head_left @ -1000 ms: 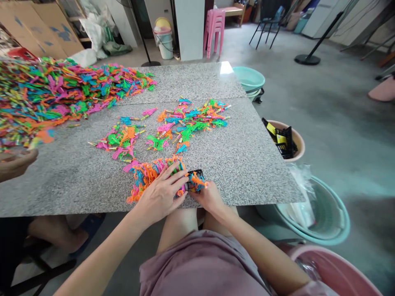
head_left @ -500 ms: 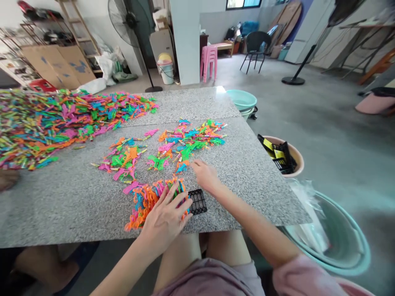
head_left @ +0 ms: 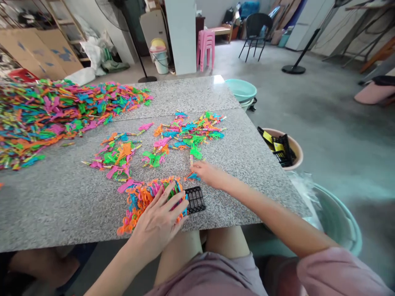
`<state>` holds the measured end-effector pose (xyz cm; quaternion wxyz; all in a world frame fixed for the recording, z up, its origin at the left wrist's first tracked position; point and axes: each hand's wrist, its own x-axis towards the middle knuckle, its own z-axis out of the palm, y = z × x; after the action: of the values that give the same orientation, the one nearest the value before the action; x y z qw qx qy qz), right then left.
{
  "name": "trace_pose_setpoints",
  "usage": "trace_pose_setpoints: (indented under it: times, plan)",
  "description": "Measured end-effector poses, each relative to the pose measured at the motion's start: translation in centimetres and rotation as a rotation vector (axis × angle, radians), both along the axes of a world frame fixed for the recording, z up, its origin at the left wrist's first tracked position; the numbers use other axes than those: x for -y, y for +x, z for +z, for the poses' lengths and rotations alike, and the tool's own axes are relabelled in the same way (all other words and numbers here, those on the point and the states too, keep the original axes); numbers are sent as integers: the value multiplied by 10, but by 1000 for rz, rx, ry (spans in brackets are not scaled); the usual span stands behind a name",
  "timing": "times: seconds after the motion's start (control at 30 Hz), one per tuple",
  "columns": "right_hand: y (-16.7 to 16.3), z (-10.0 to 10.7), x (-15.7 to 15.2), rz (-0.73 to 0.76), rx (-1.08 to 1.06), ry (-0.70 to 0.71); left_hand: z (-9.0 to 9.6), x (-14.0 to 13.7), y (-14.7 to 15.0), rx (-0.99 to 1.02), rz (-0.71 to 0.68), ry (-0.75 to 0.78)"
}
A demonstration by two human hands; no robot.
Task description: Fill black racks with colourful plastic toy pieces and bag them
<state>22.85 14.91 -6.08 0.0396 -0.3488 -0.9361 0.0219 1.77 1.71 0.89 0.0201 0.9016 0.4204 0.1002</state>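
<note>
My left hand (head_left: 160, 213) lies over a packed row of colourful plastic pieces (head_left: 140, 199), its fingers stretched out and resting on them. The row, mostly orange with pink, green and blue, sits at a black lattice tray (head_left: 195, 200), whose bare right end shows. To the right, my right hand (head_left: 207, 173) has its fingers pinched together by the pale stick end of a green plastic piece (head_left: 195, 151). Under those fingers is a blue piece (head_left: 194, 176). The fingertips partly hide what they grip.
Small loose heaps of similar pieces (head_left: 119, 154) (head_left: 188, 133) lie ahead on the speckled stone table (head_left: 77, 205). A large pile (head_left: 70, 109) covers the far left. Beyond the table's right edge stand a basin with black trays (head_left: 286, 154) and a green tub (head_left: 342, 218).
The view has tilted down slightly. My right hand has moved a little toward me and pulled a green piece away from the heap. My left hand stays on the row.
</note>
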Motion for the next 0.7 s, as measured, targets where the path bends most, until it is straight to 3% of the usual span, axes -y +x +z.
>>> trace_pose_setpoints:
  times: [0.23, 0.37, 0.5, 0.6, 0.7]
  plan:
    - [8, -6, -31, -20, 73, -2, 2, 1, -3, -39, -6, 33]
    - [20, -12, -20, -117, -163, -83, 2, 2, -1, -50, 5, 23]
    - [25, -16, 14, -359, -591, -353, 1, 2, -1, -50, 3, 33]
    - [10, -21, 39, -415, -796, -633, 1, 1, -1, -41, -2, 53]
    - [-7, -28, 51, -455, -907, -775, 0, 1, -2, -51, -12, 62]
